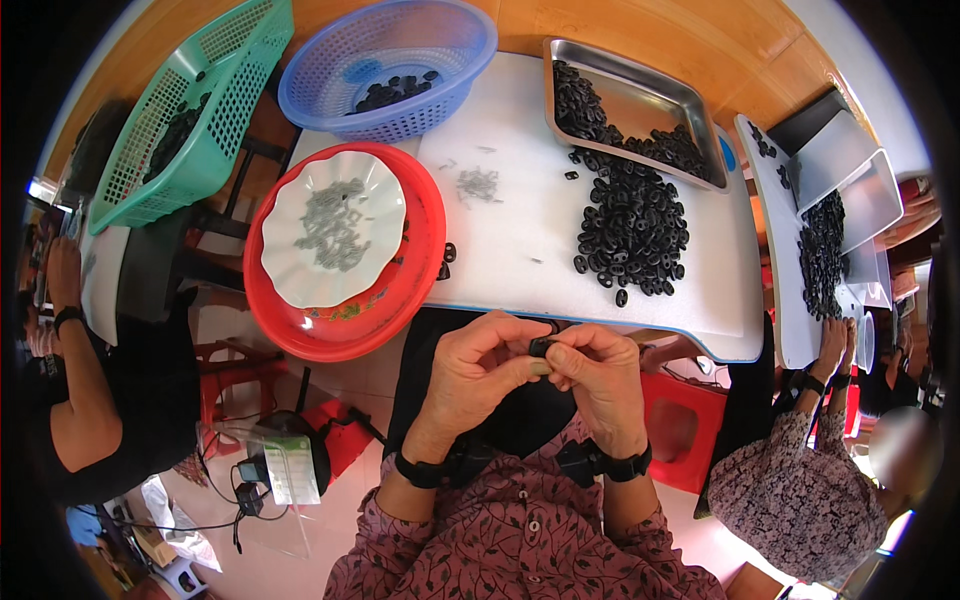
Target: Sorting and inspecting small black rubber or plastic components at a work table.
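Observation:
Just off the table's near edge, my left hand (pixel 482 366) and my right hand (pixel 603 374) meet with their fingertips pinched. Between them is a small black oval piece (pixel 541 347), mostly covered by thumbs and fingers. A heap of similar black oval pieces with holes (pixel 632 232) lies on the white table (pixel 500 255), ahead and to the right of my hands. To the left, a white scalloped plate (pixel 284 268) of small greyish slivers (pixel 340 225) rests in a red basin (pixel 432 200). More slivers (pixel 478 184) are scattered on the tabletop.
A steel tray (pixel 640 92) of black pieces stands at the back right, a blue perforated basket (pixel 400 35) at the back left. Farther left is a green basket (pixel 225 145). Co-workers sit on both sides; one person's hands (pixel 833 345) reach another table (pixel 785 290). A red stool (pixel 685 425) stands below.

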The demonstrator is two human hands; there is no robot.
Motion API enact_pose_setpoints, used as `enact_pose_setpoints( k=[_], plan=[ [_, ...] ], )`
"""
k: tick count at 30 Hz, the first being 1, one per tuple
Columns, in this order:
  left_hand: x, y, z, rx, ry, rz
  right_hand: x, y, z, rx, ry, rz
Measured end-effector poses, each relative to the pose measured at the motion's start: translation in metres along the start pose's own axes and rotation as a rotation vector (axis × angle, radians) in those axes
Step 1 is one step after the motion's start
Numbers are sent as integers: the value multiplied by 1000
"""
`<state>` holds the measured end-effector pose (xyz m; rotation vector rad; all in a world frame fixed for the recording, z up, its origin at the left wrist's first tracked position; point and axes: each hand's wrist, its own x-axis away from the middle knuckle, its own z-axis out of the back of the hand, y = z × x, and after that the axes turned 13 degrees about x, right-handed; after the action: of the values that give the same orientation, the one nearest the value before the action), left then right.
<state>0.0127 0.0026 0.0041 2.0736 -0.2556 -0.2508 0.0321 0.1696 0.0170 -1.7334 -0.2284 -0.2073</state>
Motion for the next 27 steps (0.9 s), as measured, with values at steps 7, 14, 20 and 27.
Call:
enact_pose_setpoints(
  k=[7,14,20,27],
  plan=[
    [1,-1,-1,19,14,1,1,-6,-5,57,-4,-15],
    [1,-3,-1,93,43,35,3,-6,-9,-2,18,-20],
    [0,1,1,99,30,97,2,-4,-7,16,0,-12],
    [1,2,1,159,17,114,-2,-1,-3,-51,-67,-7]
  ],
)
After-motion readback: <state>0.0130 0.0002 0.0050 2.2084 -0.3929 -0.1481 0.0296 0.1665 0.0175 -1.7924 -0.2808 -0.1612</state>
